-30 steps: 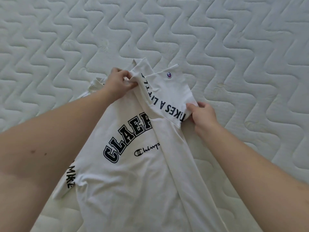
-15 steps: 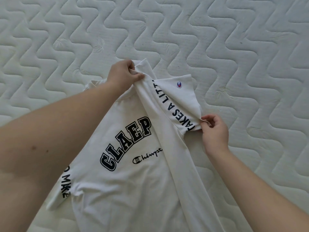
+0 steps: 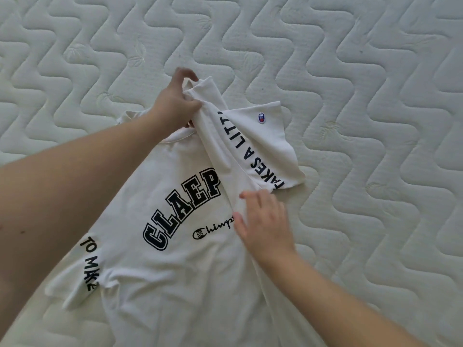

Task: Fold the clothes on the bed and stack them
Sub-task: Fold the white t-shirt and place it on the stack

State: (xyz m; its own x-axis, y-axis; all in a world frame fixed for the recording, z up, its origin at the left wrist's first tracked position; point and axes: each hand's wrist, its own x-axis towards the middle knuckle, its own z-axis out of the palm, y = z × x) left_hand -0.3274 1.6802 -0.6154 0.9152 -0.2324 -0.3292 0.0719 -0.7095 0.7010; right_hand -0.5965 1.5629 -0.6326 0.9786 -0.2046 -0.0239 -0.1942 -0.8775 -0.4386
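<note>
While the white cotton T-shirt (image 3: 160,266) with bold black lettering lies face up across the pale quilted mattress (image 3: 375,96), the first side fold is under way: its right side is turned in over the chest, the lettered short sleeve (image 3: 265,149) flopped back outward. Up top, the left hand (image 3: 175,103) pinches the bunched shoulder fabric between thumb and curled fingers, lifting it slightly off the bed. Lower down, the right hand (image 3: 263,221) lies flat on the folded edge, fingers straight and slightly spread, pressing the crease. Next, I'd say, that sleeve needs tucking flat along the fold, then the left side brought over to match. No stack in view yet.
</note>
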